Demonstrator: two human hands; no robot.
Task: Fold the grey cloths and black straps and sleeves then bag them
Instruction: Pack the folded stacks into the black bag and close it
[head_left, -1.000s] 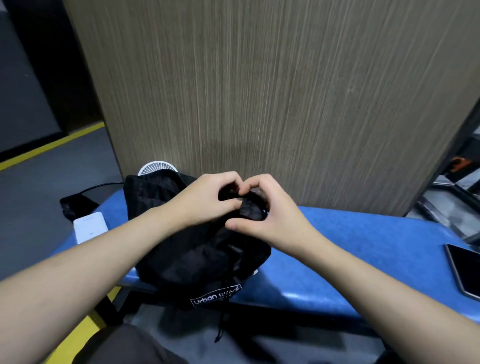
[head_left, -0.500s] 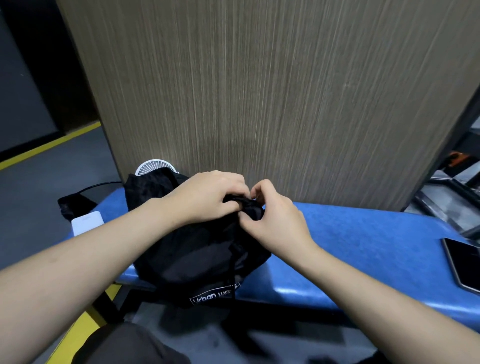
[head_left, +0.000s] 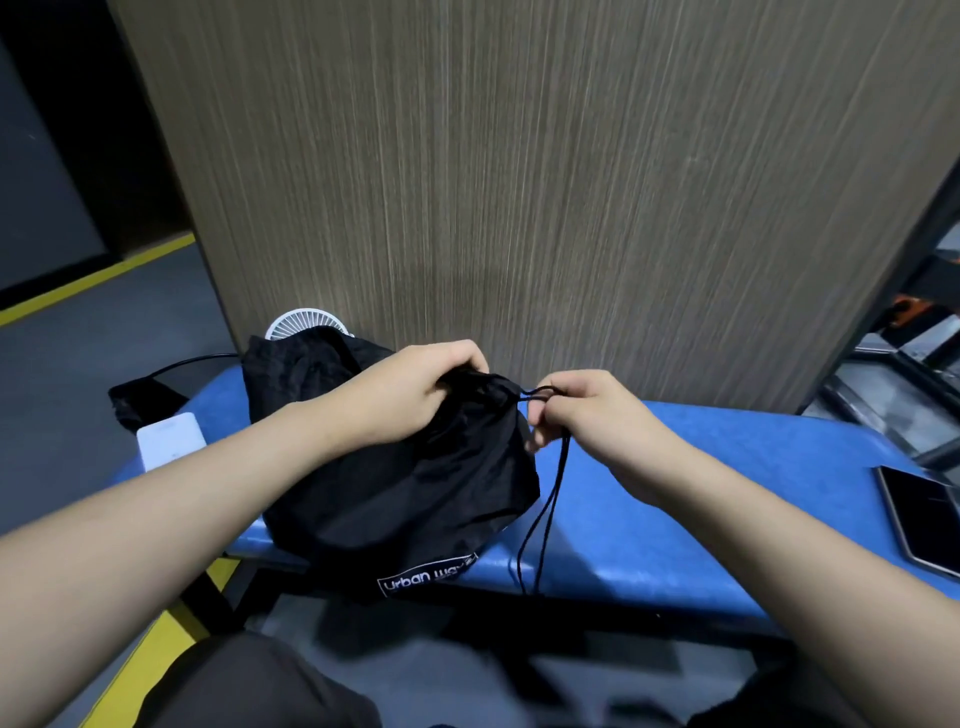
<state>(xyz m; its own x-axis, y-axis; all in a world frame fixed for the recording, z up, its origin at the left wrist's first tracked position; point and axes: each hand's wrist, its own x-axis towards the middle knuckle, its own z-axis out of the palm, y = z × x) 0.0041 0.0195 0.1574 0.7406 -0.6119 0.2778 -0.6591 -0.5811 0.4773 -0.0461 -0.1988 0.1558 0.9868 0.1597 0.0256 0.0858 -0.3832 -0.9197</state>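
The right hand (head_left: 587, 415), which was pressed against the left a moment ago, is now drawing the drawstring (head_left: 545, 499) sideways, pinched on it. The left hand (head_left: 415, 389) is clamping the neck of the black bag (head_left: 415, 499) on the blue tabletop (head_left: 701, 493). Bagging appears complete; closure is under way.

A blue padded bench (head_left: 675, 467) carries a black drawstring bag (head_left: 415, 483), a white box (head_left: 170, 440) and a phone (head_left: 919, 514).

Dim, even indoor light, soft shadows (wide-angle bending at edges), slight blur below.
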